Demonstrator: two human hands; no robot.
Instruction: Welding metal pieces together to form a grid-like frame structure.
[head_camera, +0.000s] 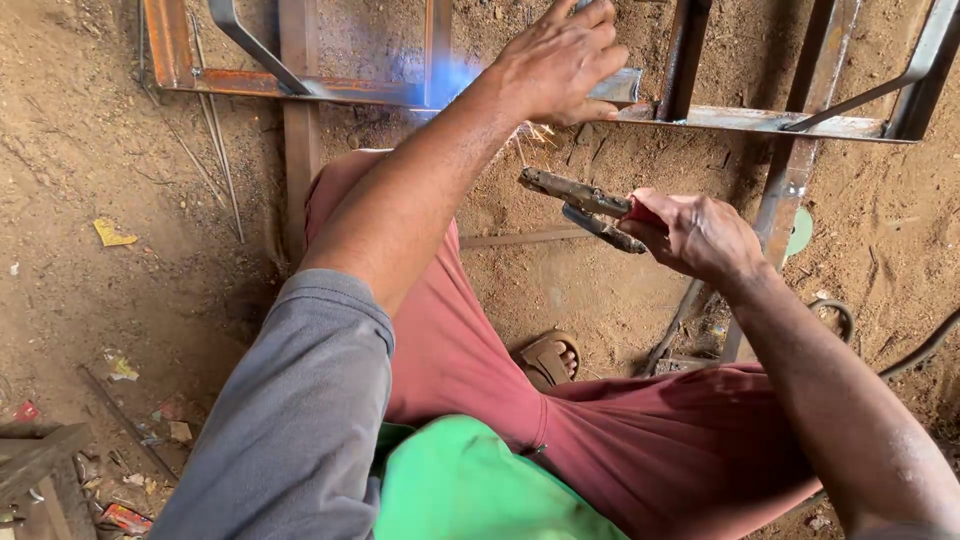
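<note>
I crouch over a rusty steel frame (760, 121) lying on dirt ground. My left hand (556, 60) reaches forward and presses on a flat steel bar of the frame near the top middle. My right hand (695, 235) grips the red handle of a welding electrode holder (580, 203), whose worn metal jaws point left toward the joint. Small sparks (530, 135) and a blue glow (450, 80) show just under and left of my left hand. My knees in dark red trousers (450, 340) fill the middle of the view.
Loose thin steel rods (220, 150) lie on the dirt at left. A sandalled foot (550, 358) shows between my legs. A black cable (925, 345) curls at right. Scraps of litter (112, 234) and wood pieces (40, 465) sit at lower left.
</note>
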